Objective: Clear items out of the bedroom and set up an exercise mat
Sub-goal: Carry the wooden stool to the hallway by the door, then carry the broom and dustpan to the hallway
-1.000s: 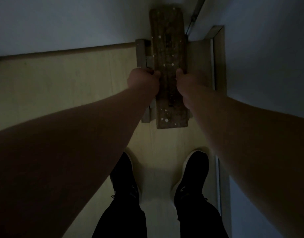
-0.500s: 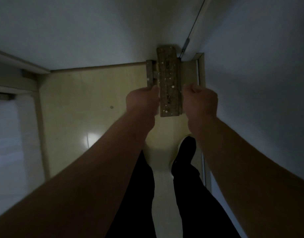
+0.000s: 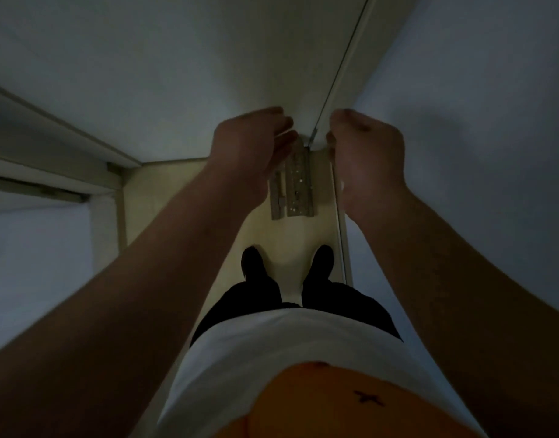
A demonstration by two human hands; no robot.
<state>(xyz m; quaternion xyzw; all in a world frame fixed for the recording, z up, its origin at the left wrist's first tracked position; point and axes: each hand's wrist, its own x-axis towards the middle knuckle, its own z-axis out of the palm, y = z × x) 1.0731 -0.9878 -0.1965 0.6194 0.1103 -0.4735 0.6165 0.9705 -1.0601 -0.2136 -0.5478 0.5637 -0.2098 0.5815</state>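
Note:
A paint-speckled wooden board (image 3: 298, 188) stands on the pale floor in the corner, with a narrower wooden piece (image 3: 276, 197) along its left side. My left hand (image 3: 249, 147) hovers high above the board's left side, fingers relaxed and slightly bent, holding nothing. Above the board's right side my right hand (image 3: 363, 153) is raised to the same height, fingers loosely curled and empty. Neither hand touches the board. No exercise mat is in view.
White walls close in ahead and to the right. A door frame (image 3: 50, 172) opens on the left. A thin metal rail (image 3: 338, 222) runs along the floor by the right wall. My black shoes (image 3: 252, 260) stand just behind the board. The light is dim.
Both hands gripped the board's sides a second ago. They have let go and risen as I straightened up, and the board now stays on the floor in the corner.

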